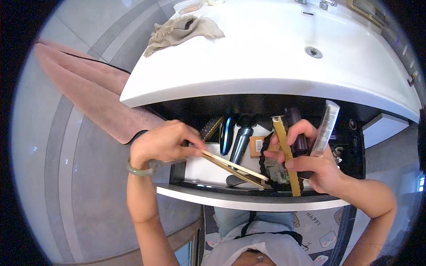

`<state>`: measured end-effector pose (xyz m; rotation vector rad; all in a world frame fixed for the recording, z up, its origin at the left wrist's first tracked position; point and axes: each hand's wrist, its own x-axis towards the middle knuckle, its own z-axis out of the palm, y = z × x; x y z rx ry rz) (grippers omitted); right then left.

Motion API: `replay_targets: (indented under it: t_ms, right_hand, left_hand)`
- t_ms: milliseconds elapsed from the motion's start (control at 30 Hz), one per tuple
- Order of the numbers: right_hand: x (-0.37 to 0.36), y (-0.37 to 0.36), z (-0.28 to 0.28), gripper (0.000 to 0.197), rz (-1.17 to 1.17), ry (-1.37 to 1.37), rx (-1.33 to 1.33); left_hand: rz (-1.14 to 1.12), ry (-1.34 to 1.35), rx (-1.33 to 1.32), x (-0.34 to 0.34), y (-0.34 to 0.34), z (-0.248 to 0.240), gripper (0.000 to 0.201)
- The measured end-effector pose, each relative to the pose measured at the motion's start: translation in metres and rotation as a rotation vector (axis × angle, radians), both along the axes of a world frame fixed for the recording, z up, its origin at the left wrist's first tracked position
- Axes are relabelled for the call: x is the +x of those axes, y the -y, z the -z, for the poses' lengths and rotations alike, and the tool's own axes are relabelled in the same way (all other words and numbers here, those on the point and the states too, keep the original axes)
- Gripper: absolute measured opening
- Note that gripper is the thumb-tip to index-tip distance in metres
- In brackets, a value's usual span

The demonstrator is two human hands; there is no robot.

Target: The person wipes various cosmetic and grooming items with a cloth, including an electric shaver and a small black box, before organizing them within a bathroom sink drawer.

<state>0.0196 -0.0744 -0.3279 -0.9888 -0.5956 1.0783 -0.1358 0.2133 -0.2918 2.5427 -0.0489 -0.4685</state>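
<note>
My left hand [171, 142], with a pale bangle on its wrist, pinches the end of a long, slim cream-and-gold piece [233, 168]. This looks like two narrow flat strips, spread slightly apart; its exact kind is unclear. Closed fingers of my right hand [317, 168] hold a slim gold box [286, 155] upright and a clear, white-labelled tube-like pack [326, 128]. Both hands are over an open drawer [199, 170]. Inside lie a dark electric shaver-like device [241, 144], a black-and-blue oblong item [227, 135], a small orange box [257, 146] and a black braided band [264, 164].
Above the drawer spreads a white washbasin [266, 57] with a drain [313, 52] and a tap [327, 4]. A frayed beige cloth [182, 33] rests on its left side. Pink fabric [93, 88] hangs at the left. The drawer front [248, 204] is close to my body.
</note>
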Motion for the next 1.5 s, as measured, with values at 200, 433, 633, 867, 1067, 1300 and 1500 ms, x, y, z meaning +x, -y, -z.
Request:
replay_targets:
  t_ms: [200, 433, 633, 867, 1067, 1300, 1500]
  right_hand:
    - [0.005, 0.001, 0.009, 0.039, -0.060, -0.023, 0.066]
    - [0.006, 0.003, 0.008, 0.037, -0.033, -0.024, -0.014]
    - [0.008, 0.002, 0.005, 0.035, -0.016, 0.041, -0.118]
    - [0.010, 0.002, 0.009, 0.035, -0.029, 0.026, -0.107]
    - [0.010, 0.003, 0.012, 0.035, -0.034, -0.006, -0.072]
    - [0.010, 0.002, 0.005, 0.034, -0.112, -0.084, -0.084]
    - [0.005, -0.001, -0.001, 0.034, -0.189, -0.063, -0.112]
  left_hand:
    - [-0.272, -0.331, 0.650, -0.013, 0.002, 0.014, 0.012]
    - [-0.145, -0.168, 1.111, -0.020, 0.004, 0.054, 0.017]
    - [0.055, -0.204, 0.941, -0.014, 0.018, 0.082, 0.013]
    - [0.200, -0.667, 0.961, -0.009, 0.020, 0.131, 0.018]
    - [0.348, -0.244, 0.971, -0.017, 0.016, 0.123, 0.009]
    - [0.379, -0.327, 0.615, 0.006, 0.032, 0.095, 0.017]
    - [0.104, -0.017, 0.256, 0.028, 0.057, 0.040, 0.026]
